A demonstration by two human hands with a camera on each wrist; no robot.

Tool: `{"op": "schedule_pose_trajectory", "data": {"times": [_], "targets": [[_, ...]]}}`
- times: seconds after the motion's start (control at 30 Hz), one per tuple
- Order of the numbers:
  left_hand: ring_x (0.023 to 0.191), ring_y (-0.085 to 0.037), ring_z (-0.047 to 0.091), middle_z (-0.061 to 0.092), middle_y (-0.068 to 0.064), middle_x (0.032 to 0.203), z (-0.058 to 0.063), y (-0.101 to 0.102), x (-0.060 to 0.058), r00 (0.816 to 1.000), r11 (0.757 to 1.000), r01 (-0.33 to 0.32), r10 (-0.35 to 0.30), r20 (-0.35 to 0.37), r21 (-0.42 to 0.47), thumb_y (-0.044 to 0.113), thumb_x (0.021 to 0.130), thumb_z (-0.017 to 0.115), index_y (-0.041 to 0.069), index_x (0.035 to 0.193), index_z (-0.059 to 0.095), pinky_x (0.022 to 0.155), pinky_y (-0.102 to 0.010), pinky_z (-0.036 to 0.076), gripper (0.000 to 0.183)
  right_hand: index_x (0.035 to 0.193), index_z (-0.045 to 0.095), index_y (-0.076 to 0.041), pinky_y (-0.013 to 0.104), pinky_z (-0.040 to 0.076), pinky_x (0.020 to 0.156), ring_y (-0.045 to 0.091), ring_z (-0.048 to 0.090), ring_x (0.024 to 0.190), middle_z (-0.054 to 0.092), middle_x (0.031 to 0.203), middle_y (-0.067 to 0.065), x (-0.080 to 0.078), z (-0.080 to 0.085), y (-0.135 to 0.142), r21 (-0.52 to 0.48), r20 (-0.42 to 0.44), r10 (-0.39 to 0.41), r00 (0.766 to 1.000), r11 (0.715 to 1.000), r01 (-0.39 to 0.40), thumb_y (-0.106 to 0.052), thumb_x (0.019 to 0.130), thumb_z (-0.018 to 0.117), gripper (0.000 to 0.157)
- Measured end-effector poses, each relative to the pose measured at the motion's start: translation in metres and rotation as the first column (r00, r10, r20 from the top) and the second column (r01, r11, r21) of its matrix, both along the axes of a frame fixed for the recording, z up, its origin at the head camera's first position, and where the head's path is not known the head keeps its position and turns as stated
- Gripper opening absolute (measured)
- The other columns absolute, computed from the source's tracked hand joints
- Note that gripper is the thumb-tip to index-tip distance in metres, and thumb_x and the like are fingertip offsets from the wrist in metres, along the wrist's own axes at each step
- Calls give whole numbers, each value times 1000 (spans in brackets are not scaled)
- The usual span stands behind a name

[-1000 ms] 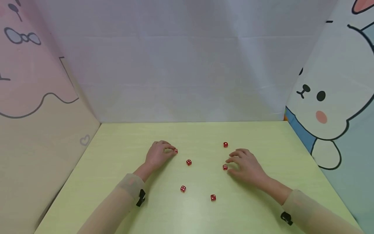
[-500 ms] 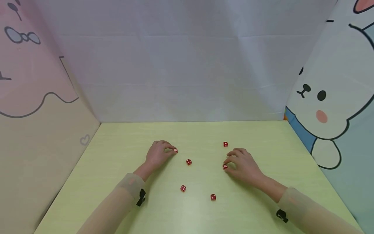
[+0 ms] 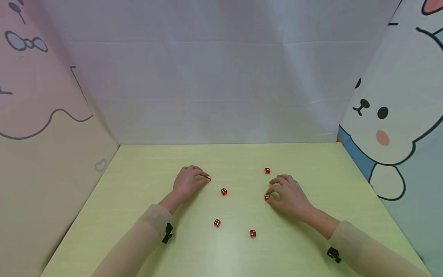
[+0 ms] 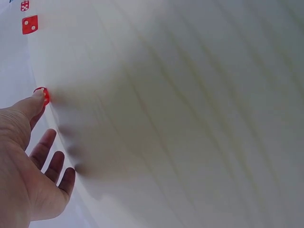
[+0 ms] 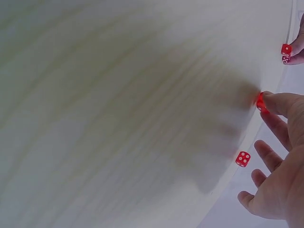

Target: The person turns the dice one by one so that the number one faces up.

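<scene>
Between thumb and index finger, my left hand [image 3: 188, 182] pinches a red die [image 3: 208, 178] with white pips at the back left of the table. In the left wrist view the thumb covers much of that die [image 4: 46, 96], and the other fingers are spread. My right hand [image 3: 290, 197] pinches another red die [image 3: 267, 197], right of the middle. The right wrist view has the thumb and index finger on that die [image 5: 260, 101], partly hiding it. Just beyond the right hand lies a loose die [image 3: 267, 170]. A further die [image 3: 224, 191] lies between the two hands.
Nearer the front of the pale yellow-green table [image 3: 166, 261] lie two more red dice, one at left [image 3: 217, 222] and one at right [image 3: 253, 233]. A whitish curtain [image 3: 221, 77] stands along the back edge, with cartoon-printed panels [image 3: 387, 134] at both sides.
My right hand has moved slightly left, and its thumb and index finger have closed on the die it was hovering beside. The left hand keeps its pinch in place.
</scene>
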State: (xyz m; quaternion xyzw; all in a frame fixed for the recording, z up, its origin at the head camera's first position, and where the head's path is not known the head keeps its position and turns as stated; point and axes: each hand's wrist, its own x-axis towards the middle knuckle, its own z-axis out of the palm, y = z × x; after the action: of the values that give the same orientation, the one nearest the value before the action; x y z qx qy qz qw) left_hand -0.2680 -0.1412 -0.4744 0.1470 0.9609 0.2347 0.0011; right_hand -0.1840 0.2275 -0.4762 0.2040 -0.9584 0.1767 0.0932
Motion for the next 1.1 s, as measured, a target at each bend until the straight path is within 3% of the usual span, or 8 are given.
{"op": "schedule_pose_trajectory", "data": {"times": [0.3,0.8,1.1], "targets": [[123,-36,53,66,-7,127,-1,0,-2,1000,1000,-1,1,5,10,36,94,76,21,109,81,103,-49,45,22,87,79,-26,63,41,102,40,49,126,68,121,8,-1,3,1,-11,10,-20,1000,1000,20,-23,80,86,10],[123,-36,52,66,-7,127,-1,0,-1,1000,1000,-13,13,8,12,35,93,77,20,107,82,102,-49,45,21,91,81,-22,65,37,103,44,44,128,67,125,12,-15,2,21,-66,97,-121,988,990,128,-26,87,81,6],[124,-36,52,66,-6,127,-2,0,-1,1000,1000,-15,15,8,18,36,93,77,21,107,81,103,-49,45,21,90,80,-24,67,37,103,45,44,128,66,125,12,-16,-2,25,-90,126,-115,985,988,127,-27,87,82,5]]}}
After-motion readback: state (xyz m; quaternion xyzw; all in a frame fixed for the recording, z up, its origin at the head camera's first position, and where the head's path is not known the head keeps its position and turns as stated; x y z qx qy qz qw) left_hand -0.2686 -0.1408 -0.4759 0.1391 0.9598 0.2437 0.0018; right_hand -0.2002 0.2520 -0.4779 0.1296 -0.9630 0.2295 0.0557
